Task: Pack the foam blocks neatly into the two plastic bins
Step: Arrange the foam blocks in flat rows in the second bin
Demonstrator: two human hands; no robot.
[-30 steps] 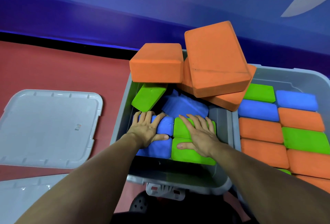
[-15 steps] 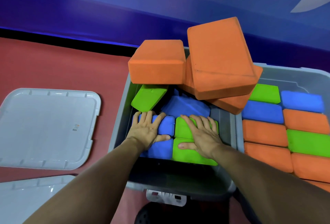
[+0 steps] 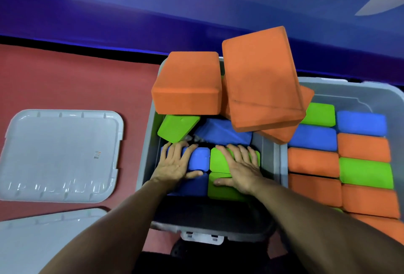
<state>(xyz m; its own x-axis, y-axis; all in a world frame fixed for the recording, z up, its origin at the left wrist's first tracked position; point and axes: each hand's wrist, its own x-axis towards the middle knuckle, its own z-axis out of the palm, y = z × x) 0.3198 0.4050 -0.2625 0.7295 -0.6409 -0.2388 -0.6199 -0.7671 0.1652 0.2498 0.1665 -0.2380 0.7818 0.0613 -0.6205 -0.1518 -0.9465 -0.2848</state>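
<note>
Two grey plastic bins stand side by side. In the left bin (image 3: 146, 160), my left hand (image 3: 175, 165) presses flat on a blue block (image 3: 200, 161) and my right hand (image 3: 241, 167) presses flat on a green block (image 3: 218, 160). Another blue block (image 3: 192, 186) and green block (image 3: 223, 192) lie nearer me. Behind the hands a green block (image 3: 177, 128) and a blue block (image 3: 220, 132) lie tilted. Three orange blocks (image 3: 188, 83) (image 3: 260, 79) (image 3: 286, 133) are piled on the bin's far rim. The right bin (image 3: 349, 90) holds neat rows of orange, green and blue blocks (image 3: 365, 173).
Two grey bin lids lie on the red floor to the left, one (image 3: 61, 155) beside the left bin and one (image 3: 54, 241) nearer me. A blue wall (image 3: 196, 11) runs behind the bins. A latch (image 3: 203, 237) sits on the left bin's near edge.
Both hands stay flat on the same blue and green blocks. The view has shifted slightly; the blocks have not visibly moved.
</note>
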